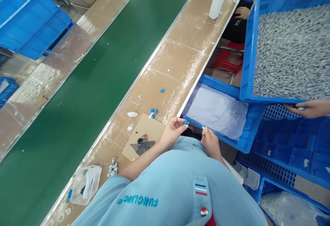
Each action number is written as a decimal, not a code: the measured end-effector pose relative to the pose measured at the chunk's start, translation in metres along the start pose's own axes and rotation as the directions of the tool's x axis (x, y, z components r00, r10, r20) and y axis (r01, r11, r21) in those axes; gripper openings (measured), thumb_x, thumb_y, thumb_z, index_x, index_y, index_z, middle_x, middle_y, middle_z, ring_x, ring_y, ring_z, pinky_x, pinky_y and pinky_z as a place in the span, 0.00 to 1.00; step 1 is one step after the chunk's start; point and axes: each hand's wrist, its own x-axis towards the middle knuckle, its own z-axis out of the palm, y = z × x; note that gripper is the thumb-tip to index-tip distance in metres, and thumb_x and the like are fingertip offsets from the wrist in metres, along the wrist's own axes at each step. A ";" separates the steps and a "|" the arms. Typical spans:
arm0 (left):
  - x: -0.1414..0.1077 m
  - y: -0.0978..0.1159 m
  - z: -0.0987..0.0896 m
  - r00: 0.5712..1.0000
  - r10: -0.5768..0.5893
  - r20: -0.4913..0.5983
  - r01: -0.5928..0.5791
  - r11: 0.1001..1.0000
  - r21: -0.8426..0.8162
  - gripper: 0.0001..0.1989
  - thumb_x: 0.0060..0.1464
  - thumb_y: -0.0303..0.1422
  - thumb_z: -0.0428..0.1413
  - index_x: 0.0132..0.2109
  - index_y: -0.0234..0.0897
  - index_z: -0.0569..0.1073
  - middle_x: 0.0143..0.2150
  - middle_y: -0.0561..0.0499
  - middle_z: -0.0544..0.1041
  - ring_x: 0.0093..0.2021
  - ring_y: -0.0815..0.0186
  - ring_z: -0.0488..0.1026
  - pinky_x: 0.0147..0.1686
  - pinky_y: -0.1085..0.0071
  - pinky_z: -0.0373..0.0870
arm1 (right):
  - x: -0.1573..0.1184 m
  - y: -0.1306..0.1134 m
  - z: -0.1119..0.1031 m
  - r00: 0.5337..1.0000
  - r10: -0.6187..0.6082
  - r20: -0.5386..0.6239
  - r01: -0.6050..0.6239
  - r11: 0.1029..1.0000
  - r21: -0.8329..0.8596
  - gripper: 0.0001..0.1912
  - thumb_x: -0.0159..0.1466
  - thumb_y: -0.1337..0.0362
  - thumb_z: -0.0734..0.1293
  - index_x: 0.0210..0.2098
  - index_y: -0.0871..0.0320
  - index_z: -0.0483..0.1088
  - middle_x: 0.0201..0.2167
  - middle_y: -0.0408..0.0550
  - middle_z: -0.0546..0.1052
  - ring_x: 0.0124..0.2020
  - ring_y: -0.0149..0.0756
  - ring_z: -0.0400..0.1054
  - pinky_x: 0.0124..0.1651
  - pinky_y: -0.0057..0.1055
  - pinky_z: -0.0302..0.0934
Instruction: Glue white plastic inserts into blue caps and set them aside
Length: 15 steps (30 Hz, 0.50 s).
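My left hand is at the near edge of the workbench, its fingertips closed on a small blue piece. A short way to its right, my right hand pinches a small whitish piece. The two hands are apart. Several small blue pieces lie on the bench beyond my left hand, and another blue piece sits farther off. Under my left forearm is a cardboard sheet with a dark stain and a small dark round container.
A blue tray lined with white sheet is beside my right hand. Another person's hands hold a blue bin of small grey parts above it. A white bottle, a plastic bag and grey parts are on the bench, beside a green belt.
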 end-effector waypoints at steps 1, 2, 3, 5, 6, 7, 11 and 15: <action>0.006 -0.003 -0.005 0.999 0.002 -0.039 -0.001 0.999 0.038 0.11 0.38 0.29 0.64 0.32 0.35 0.71 0.27 0.54 0.75 0.30 0.71 0.73 0.38 0.71 0.71 | 0.000 0.001 -0.001 1.000 0.015 0.021 -0.015 1.000 -0.016 0.25 0.54 0.40 0.64 0.20 0.53 0.55 0.12 0.31 0.47 0.13 0.24 0.40 0.15 0.25 0.40; 0.013 -0.005 -0.011 0.995 0.015 -0.099 -0.006 0.996 0.088 0.11 0.38 0.28 0.64 0.31 0.35 0.71 0.27 0.54 0.75 0.30 0.70 0.73 0.38 0.70 0.71 | 0.000 0.003 -0.001 0.999 0.029 0.040 -0.028 0.999 -0.032 0.25 0.53 0.39 0.64 0.20 0.54 0.56 0.12 0.31 0.47 0.13 0.24 0.40 0.15 0.25 0.41; 0.020 -0.008 -0.018 0.985 0.035 -0.169 -0.011 0.990 0.143 0.10 0.39 0.28 0.63 0.31 0.35 0.71 0.27 0.53 0.75 0.30 0.69 0.74 0.38 0.69 0.71 | 0.000 0.004 -0.002 0.998 0.040 0.057 -0.037 0.998 -0.049 0.26 0.52 0.39 0.65 0.20 0.54 0.57 0.12 0.31 0.48 0.14 0.24 0.40 0.15 0.25 0.40; 0.034 -0.011 -0.037 0.941 0.093 -0.325 -0.011 0.969 0.247 0.09 0.39 0.27 0.62 0.30 0.35 0.70 0.29 0.52 0.76 0.32 0.67 0.74 0.40 0.67 0.71 | 0.001 0.007 -0.005 0.995 0.056 0.084 -0.049 0.995 -0.081 0.26 0.52 0.37 0.64 0.20 0.54 0.58 0.12 0.31 0.47 0.14 0.24 0.40 0.16 0.25 0.40; 0.041 -0.012 -0.048 0.919 0.115 -0.378 -0.008 0.962 0.273 0.08 0.39 0.26 0.61 0.30 0.35 0.69 0.30 0.51 0.76 0.33 0.67 0.74 0.42 0.67 0.71 | 0.002 0.008 -0.007 0.994 0.061 0.094 -0.051 0.994 -0.096 0.27 0.52 0.37 0.64 0.20 0.54 0.58 0.12 0.31 0.47 0.14 0.24 0.40 0.16 0.25 0.41; 0.047 -0.012 -0.060 0.896 0.133 -0.424 -0.003 0.956 0.293 0.08 0.40 0.26 0.60 0.30 0.35 0.69 0.30 0.51 0.76 0.34 0.67 0.74 0.43 0.66 0.71 | 0.002 0.010 -0.009 0.993 0.062 0.101 -0.051 0.993 -0.110 0.27 0.53 0.36 0.63 0.21 0.54 0.59 0.12 0.31 0.46 0.14 0.24 0.40 0.16 0.25 0.41; 0.066 -0.014 -0.101 0.794 0.179 -0.581 0.068 0.923 0.378 0.07 0.41 0.25 0.56 0.30 0.37 0.65 0.29 0.52 0.74 0.34 0.66 0.74 0.43 0.65 0.71 | 0.007 0.018 -0.022 0.994 0.032 0.102 -0.013 0.983 -0.183 0.24 0.54 0.39 0.64 0.24 0.54 0.61 0.13 0.31 0.49 0.14 0.25 0.43 0.17 0.26 0.43; 0.076 -0.017 -0.129 0.708 0.206 -0.676 0.199 0.860 0.471 0.07 0.39 0.25 0.55 0.26 0.39 0.63 0.23 0.55 0.70 0.33 0.61 0.74 0.44 0.59 0.72 | 0.010 0.026 -0.036 0.995 -0.029 0.097 0.054 0.963 -0.266 0.22 0.54 0.42 0.66 0.27 0.55 0.66 0.13 0.33 0.54 0.16 0.26 0.48 0.19 0.26 0.45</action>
